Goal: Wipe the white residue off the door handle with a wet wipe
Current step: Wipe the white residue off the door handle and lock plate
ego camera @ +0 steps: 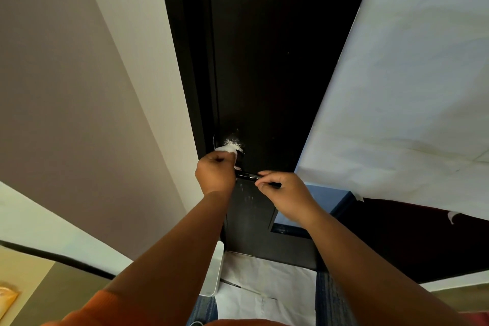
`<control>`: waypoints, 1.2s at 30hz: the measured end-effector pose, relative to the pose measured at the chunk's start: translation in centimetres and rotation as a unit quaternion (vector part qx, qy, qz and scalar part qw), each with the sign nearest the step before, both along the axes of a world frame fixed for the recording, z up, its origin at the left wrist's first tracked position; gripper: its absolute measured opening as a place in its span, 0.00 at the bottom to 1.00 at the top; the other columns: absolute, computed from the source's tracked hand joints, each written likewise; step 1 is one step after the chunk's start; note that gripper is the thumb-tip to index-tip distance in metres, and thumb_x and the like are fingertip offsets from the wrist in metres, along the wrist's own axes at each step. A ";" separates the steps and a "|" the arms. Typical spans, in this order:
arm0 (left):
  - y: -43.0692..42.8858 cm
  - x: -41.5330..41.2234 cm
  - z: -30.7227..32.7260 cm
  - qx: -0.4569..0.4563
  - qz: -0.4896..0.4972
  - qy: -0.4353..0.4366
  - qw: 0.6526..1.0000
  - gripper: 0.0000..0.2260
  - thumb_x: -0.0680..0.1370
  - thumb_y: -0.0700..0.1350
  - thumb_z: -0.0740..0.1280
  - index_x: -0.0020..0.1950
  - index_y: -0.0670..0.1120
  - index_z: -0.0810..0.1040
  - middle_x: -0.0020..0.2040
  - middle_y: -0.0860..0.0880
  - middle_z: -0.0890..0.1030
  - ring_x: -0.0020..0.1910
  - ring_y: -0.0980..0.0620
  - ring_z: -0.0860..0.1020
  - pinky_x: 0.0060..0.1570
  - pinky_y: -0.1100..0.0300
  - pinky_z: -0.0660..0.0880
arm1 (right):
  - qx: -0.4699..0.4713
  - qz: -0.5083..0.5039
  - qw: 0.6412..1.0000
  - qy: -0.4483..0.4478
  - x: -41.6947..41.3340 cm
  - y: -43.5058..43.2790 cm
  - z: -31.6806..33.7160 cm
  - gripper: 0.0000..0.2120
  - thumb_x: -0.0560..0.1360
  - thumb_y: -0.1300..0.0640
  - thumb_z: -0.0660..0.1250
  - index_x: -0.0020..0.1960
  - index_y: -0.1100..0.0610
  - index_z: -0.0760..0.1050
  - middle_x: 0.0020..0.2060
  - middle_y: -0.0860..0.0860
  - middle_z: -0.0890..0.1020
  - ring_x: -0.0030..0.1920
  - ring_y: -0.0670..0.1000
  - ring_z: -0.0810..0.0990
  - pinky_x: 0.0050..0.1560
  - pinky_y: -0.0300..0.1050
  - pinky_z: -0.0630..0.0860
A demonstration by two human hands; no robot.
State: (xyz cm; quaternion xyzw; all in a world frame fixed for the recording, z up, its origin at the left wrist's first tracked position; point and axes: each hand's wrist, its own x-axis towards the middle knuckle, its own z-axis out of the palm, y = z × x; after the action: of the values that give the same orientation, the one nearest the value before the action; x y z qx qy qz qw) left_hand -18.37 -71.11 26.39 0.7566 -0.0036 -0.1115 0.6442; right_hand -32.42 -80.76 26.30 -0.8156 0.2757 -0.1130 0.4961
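Residue (pixel 232 143), white and powdery, is seen smeared on the dark door (pixel 264 61) around the base of the door handle (pixel 247 176), with fainter white specks on the panel below the lever. The wet wipe (pixel 227 150) is bunched in the left hand (pixel 215 172), whose fingers are curled closed around it, and it is pressed against the lower edge of the white patch. The right hand (pixel 287 193) is pinched on the free end of the lever, apparently to steady it. The wipe is judged to be soft, limp and light, best kept wadded in the fist so that a damp face can be pushed firmly onto the metal; the handle is judged to be rigid but sprung, and probably slick once wetted, so a hold at its outer end seems sensible. White sheeting (pixel 410 87) is hung to the right of the door. No brand, label or legible writing can be made out anywhere.
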 end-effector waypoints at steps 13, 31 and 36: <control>0.0 -0.6 -0.2 0.068 -0.027 -0.097 0.993 0.03 0.79 0.43 0.71 0.49 0.45 0.83 0.44 0.52 0.81 0.45 0.50 0.81 0.42 0.65 0.72 | 0.002 0.002 1.000 0.007 -0.1 -0.1 0.1 0.07 0.78 0.52 0.69 0.52 0.45 0.85 0.62 0.39 0.80 0.62 0.41 0.76 0.61 0.35 0.69; -0.6 1.4 -1.1 -0.365 -0.035 0.457 0.810 0.13 0.84 0.44 0.61 0.54 0.35 0.77 0.36 0.43 0.80 0.29 0.53 0.78 0.28 0.65 0.77 | 0.009 0.004 1.000 -0.001 -0.3 -0.3 -0.1 0.06 0.78 0.54 0.70 0.52 0.48 0.86 0.60 0.39 0.80 0.59 0.40 0.78 0.60 0.35 0.72; -1.2 0.8 0.0 -0.172 0.035 0.235 0.956 0.08 0.77 0.40 0.70 0.53 0.36 0.81 0.40 0.40 0.85 0.34 0.47 0.82 0.40 0.56 0.80 | 0.007 0.004 1.000 -0.002 -0.2 -0.2 0.0 0.07 0.78 0.54 0.70 0.52 0.47 0.85 0.61 0.39 0.79 0.58 0.39 0.78 0.53 0.27 0.70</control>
State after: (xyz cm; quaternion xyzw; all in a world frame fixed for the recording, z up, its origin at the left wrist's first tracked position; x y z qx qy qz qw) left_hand -17.61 -72.27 26.34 0.5864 0.1553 -0.2616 0.7507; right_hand -32.67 -81.00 26.29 -0.8130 0.2721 -0.1112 0.5026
